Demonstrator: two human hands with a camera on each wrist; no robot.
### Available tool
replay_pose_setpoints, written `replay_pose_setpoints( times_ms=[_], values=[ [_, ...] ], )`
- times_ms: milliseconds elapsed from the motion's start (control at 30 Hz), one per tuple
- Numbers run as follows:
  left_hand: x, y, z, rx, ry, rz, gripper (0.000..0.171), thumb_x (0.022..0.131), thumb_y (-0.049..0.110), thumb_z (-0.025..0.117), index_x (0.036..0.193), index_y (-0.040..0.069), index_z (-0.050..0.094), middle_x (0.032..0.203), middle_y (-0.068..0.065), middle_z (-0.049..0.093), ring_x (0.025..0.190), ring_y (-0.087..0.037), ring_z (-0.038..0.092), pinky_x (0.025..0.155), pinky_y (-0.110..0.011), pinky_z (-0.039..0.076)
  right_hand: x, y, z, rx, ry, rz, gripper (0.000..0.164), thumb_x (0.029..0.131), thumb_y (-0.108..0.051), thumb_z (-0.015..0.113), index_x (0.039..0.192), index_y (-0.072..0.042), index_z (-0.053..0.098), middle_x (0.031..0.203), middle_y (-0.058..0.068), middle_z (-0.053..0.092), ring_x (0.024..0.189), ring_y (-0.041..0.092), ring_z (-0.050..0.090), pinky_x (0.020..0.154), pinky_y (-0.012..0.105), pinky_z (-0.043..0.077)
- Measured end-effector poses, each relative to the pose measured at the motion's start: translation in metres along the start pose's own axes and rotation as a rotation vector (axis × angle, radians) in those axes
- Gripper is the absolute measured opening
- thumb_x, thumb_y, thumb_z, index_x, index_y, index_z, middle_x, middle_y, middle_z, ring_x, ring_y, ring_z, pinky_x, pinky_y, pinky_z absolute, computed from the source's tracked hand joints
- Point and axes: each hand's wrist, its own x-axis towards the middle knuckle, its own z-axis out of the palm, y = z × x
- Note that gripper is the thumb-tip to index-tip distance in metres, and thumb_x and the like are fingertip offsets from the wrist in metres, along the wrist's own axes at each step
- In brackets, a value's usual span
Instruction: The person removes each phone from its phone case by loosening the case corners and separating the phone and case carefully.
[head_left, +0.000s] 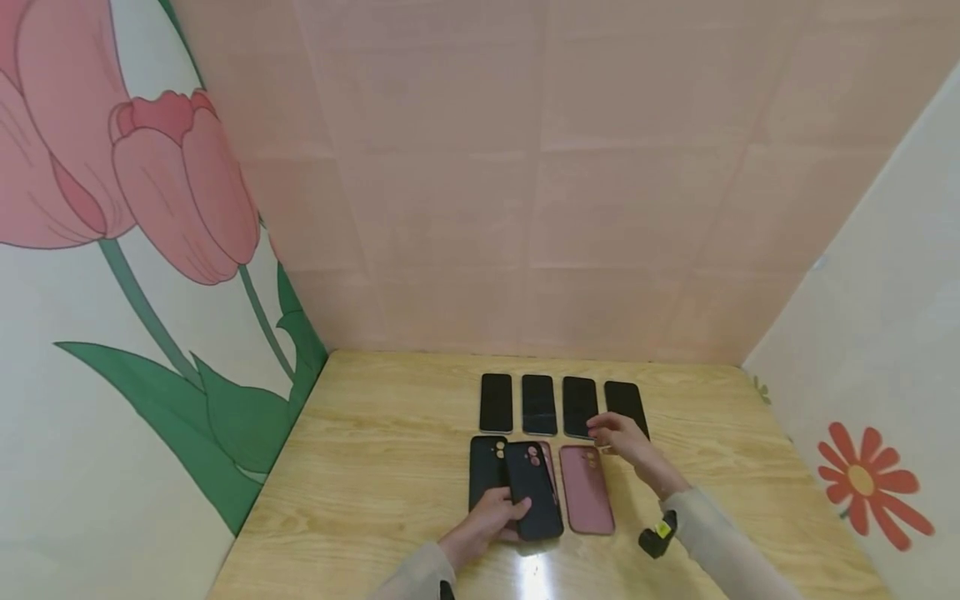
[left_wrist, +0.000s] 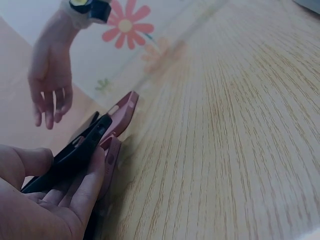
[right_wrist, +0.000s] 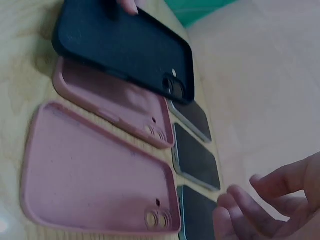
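Note:
My left hand [head_left: 491, 512] holds a black phone case [head_left: 534, 500], thumb on its inner face and fingers beneath it. The case is raised and tilted above a pink case [right_wrist: 95, 87], covering part of it. Another black case [head_left: 486, 467] lies to the left, partly behind the left hand. To the right, a second pink case [head_left: 587, 492] rests on the table with its hollow side up. My right hand [head_left: 626, 437] hovers with loosely bent fingers near two phones [head_left: 580, 404] at the row's right end, holding nothing. It hides part of the rightmost phone [head_left: 624, 400].
Several dark phones lie in a row behind the cases, including one at the left end [head_left: 496, 402] and one beside it [head_left: 538, 404]. The wooden table [head_left: 360, 467] meets a pink back wall [head_left: 525, 208] and flower-printed side walls [head_left: 862, 400].

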Motion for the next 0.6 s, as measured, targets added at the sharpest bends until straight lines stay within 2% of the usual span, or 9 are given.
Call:
replay_pose_setpoints(
  times_ms=[167,267,367,600],
  values=[
    [0.000,0.001,0.000,-0.002,0.000,-0.009,0.035,0.099,0.015,0.059,0.128,-0.005,0.058,0.112,-0.016,0.070,0.100,-0.029,0.069,0.082,-0.044,0.058,-0.005,-0.006,0.008,0.036,-0.119,-0.050,0.021,0.099,0.002,0.049,0.114,0.012,0.058,0.096,0.018,0.066,0.081,0.027,0.064,0.073,0.043,0.056],
    [0.000,0.001,0.001,-0.002,0.003,-0.013,0.034,0.099,0.015,0.060,0.128,-0.004,0.059,0.111,-0.016,0.070,0.099,-0.029,0.070,0.082,-0.043,0.058,-0.009,-0.009,0.011,0.067,-0.187,-0.081,0.022,0.100,0.002,0.048,0.117,0.014,0.056,0.098,0.017,0.066,0.083,0.029,0.065,0.067,0.036,0.056],
    [0.001,0.000,0.002,-0.001,0.006,-0.010,0.035,0.099,0.015,0.060,0.128,-0.004,0.059,0.110,-0.015,0.071,0.098,-0.029,0.070,0.081,-0.043,0.058,-0.011,-0.013,0.014,0.061,-0.218,-0.092,0.023,0.101,-0.001,0.049,0.118,0.012,0.056,0.103,0.018,0.066,0.086,0.029,0.066,0.066,0.032,0.056],
    [0.003,0.000,0.007,0.008,0.003,0.004,0.034,0.099,0.014,0.060,0.127,-0.004,0.059,0.108,-0.013,0.071,0.097,-0.029,0.070,0.080,-0.044,0.058,-0.015,-0.017,0.022,0.054,-0.268,-0.079,0.023,0.103,-0.006,0.048,0.120,0.009,0.053,0.111,0.023,0.063,0.095,0.036,0.064,0.082,0.050,0.055]
  ],
)
